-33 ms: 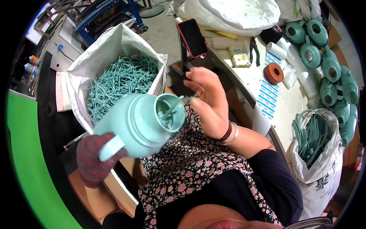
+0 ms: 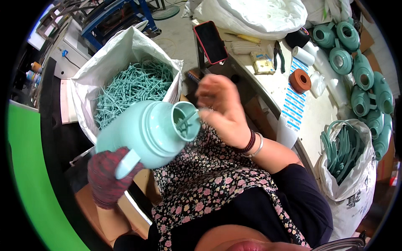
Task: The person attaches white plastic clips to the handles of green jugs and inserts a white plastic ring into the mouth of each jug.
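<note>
A pale teal plastic jug-shaped housing (image 2: 130,121) with a ringed neck and a handle lies tilted in front of me, its round mouth facing right. My left hand (image 2: 109,178), in a dark red and grey knitted glove, is closed around its handle. Inside the mouth is a branched teal plastic sprue (image 2: 184,122), one stem sticking out past the rim. My bare right hand (image 2: 224,111) is beside that stem, thumb at its tip and fingers curved but apart from the thumb. Motion blurs these fingers. Behind the housing, a white sack (image 2: 83,98) holds many thin teal sprues (image 2: 134,85).
On the right-hand table (image 2: 268,90) are a phone (image 2: 210,42), pliers (image 2: 279,56), a brown tape roll (image 2: 300,81) and a label sheet (image 2: 292,108). Several teal housings (image 2: 362,75) line its far side. Another white sack (image 2: 349,209) holds teal strips (image 2: 341,152). A green surface (image 2: 29,167) is at left.
The housing has shifted slightly left and turned a little. My right hand has moved slightly left, its fingers curling down. My gloved left hand still grips the handle.
</note>
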`<state>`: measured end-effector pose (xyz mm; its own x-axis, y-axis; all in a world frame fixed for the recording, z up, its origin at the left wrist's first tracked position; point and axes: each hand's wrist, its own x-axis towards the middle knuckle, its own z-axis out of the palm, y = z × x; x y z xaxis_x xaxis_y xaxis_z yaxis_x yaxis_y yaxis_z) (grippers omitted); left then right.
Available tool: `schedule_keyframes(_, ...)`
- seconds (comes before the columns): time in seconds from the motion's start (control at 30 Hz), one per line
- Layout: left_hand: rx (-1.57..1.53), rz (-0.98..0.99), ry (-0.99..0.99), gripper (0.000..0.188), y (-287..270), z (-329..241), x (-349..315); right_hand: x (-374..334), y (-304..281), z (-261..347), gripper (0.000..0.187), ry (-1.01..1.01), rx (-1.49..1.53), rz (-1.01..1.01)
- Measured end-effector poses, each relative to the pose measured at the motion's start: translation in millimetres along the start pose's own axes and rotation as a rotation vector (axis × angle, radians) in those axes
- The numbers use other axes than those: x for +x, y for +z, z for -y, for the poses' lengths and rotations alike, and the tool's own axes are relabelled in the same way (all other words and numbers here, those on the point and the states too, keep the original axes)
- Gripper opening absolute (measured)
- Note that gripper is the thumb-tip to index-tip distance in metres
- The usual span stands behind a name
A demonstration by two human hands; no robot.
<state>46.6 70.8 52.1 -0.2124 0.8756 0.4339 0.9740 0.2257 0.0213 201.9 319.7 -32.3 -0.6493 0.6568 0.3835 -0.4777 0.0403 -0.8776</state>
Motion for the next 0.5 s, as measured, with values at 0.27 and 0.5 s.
schedule_keyframes(0.27,0.102,0.063,0.231,0.047,27.6,-37.4,1.5,-9.3,-11.2,-77.5,0.039,0.273,-0.572,0.352)
schedule_keyframes(0.5,0.025,0.017,0.012,0.043,31.3,-1.0,24.0,82.3,-32.3,-22.2,0.026,0.175,-0.574,0.551)
